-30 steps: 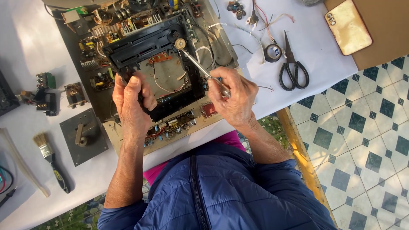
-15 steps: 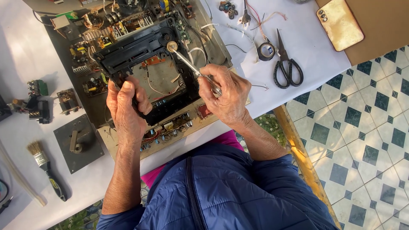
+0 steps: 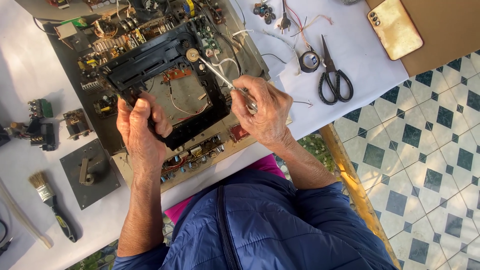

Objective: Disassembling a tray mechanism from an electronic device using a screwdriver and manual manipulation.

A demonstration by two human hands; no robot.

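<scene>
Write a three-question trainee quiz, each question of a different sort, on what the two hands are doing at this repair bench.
1. True or false: the left hand grips the black plastic frame at its near edge.
2. The right hand holds which tool? A) scissors B) slim metal screwdriver C) paintbrush
3. Fill in: the screwdriver tip meets a small round ____ on the frame's far corner.

Key
1. True.
2. B; the scissors lie on the white cloth and the paintbrush lies at the other side.
3. Wheel: the round wheel.
</scene>
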